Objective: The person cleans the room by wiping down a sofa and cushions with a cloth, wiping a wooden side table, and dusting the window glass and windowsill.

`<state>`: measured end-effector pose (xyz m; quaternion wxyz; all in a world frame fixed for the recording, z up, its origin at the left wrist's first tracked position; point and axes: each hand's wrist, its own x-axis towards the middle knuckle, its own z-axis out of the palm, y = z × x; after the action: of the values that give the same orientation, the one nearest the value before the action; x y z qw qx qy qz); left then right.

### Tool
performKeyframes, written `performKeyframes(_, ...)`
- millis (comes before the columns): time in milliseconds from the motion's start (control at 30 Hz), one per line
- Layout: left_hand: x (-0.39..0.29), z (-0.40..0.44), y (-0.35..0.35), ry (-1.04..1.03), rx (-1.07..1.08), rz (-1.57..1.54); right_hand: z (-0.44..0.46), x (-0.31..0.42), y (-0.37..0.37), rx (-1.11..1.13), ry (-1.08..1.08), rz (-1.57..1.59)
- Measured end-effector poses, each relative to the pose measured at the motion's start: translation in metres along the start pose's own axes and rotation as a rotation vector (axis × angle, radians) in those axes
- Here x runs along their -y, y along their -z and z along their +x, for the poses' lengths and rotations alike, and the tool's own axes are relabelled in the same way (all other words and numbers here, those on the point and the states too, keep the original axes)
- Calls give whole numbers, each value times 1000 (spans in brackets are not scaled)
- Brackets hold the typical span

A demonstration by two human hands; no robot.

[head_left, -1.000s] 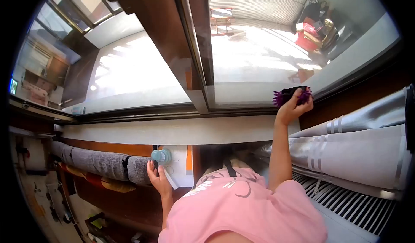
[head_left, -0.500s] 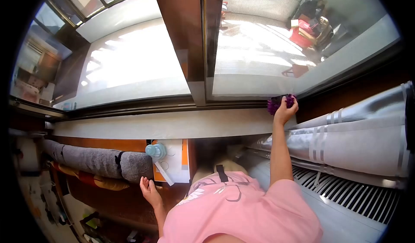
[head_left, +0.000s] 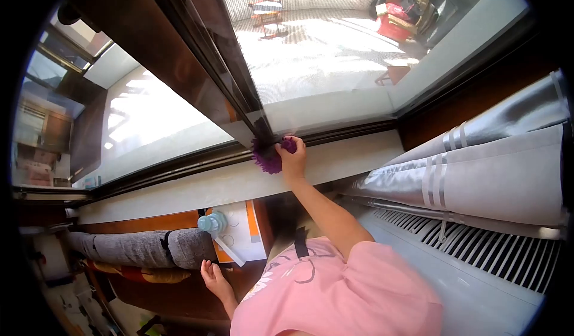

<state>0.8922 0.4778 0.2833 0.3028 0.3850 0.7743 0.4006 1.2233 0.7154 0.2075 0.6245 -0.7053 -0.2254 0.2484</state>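
Observation:
A purple shaggy duster (head_left: 269, 157) with a dark part lies against the window frame's lower track, where the sash upright meets the sill. My right hand (head_left: 292, 158) grips it, the arm stretched forward over the white sill (head_left: 335, 161). My left hand (head_left: 217, 282) hangs low, fingers apart and loosely curled, with nothing in it. It is just below the end of a grey rolled cushion (head_left: 190, 247) and the corner of a small surface. On that surface stands a light-blue plastic bottle (head_left: 212, 222) beside white and orange papers (head_left: 245, 231).
A silvery-grey curtain (head_left: 472, 162) is bunched at the right above a slatted white unit (head_left: 466, 249). The brown window upright (head_left: 173, 55) slants across the glass. Outside are a small chair (head_left: 266, 16) and a red box (head_left: 391, 28) among piled items.
My right hand has carried the duster leftward along the window track, from near the right corner to the sash upright. The camera view has tilted and shifted. My left hand remains low and empty.

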Motion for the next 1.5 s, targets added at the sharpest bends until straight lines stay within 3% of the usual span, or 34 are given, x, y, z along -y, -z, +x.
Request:
performKeyframes(67,6,-5,5,13,7,3,31,-20,34,103,15,107)
performKeyframes(133,26,-10,17,58,-33,49,64,-7,86,0,14,67)
performKeyframes(300,62,-21,42,101,-93,130,161,-17,217,-462,283,-342)
performKeyframes(367,71,-20,48,115,-91,124,183,-39,261,-448,213,-574)
performKeyframes(433,70,-21,48,106,-82,110,192,-80,285,-291,-140,-749)
performKeyframes(500,76,-17,47,100,-95,116,172,-108,265,-299,105,-918)
performKeyframes(633,65,-8,31,32,-120,109,55,-79,166,268,456,-1018)
performKeyframes(733,46,6,22,-51,-151,331,-20,-74,89,597,741,-797)
performKeyframes(867,30,42,12,-310,-236,379,-77,-40,14,1044,803,-561)
performKeyframes(933,25,64,19,-377,-295,421,-79,-29,2,1056,841,-596)
performKeyframes(1067,40,112,49,-357,-517,477,-44,-44,32,866,899,-836)
performKeyframes(1233,53,179,61,-97,-639,589,-47,-49,46,894,833,-859)
performKeyframes(1333,70,207,42,172,-526,597,-64,-54,-2,993,926,-838)
performKeyframes(1500,84,217,17,144,-663,804,-116,-43,-132,1154,1043,-640)
